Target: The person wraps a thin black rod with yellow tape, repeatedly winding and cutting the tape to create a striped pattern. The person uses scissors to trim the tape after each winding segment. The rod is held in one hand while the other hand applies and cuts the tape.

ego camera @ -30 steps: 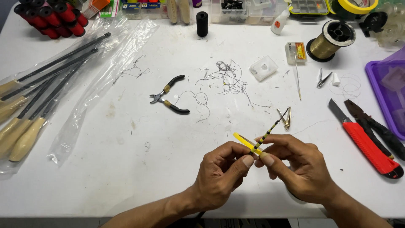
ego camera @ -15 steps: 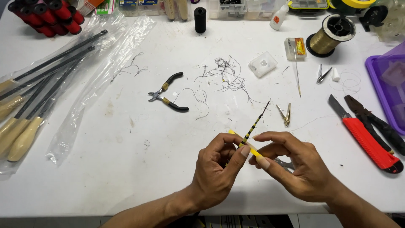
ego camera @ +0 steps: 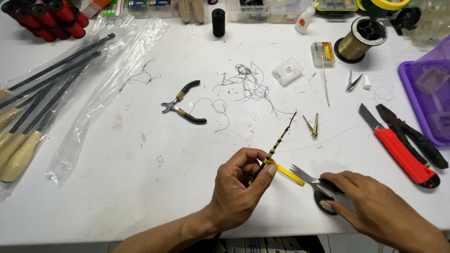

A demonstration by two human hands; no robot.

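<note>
My left hand (ego camera: pixel 241 187) pinches a thin black rod with yellow bands (ego camera: pixel 277 140), tip tilted up and away to the right. A strip of yellow tape (ego camera: pixel 288 174) trails from the rod at my thumb. My right hand (ego camera: pixel 370 208) rests on the table at lower right, its fingers on the black handles of small scissors (ego camera: pixel 313 183) whose open blades point at the tape.
Small black-handled pliers (ego camera: pixel 183 102) and tangled thread (ego camera: pixel 246 82) lie mid-table. Brass tweezers (ego camera: pixel 313 125), a red utility knife (ego camera: pixel 398 150) and black pliers (ego camera: pixel 412 136) sit right. Long files in a plastic bag (ego camera: pixel 42 103) lie left. A gold wire spool (ego camera: pixel 358 40) and purple tray (ego camera: pixel 426 100) stand behind.
My right hand let go of the yellow tape and moved down right onto the scissors. The left hand keeps the rod, now alone.
</note>
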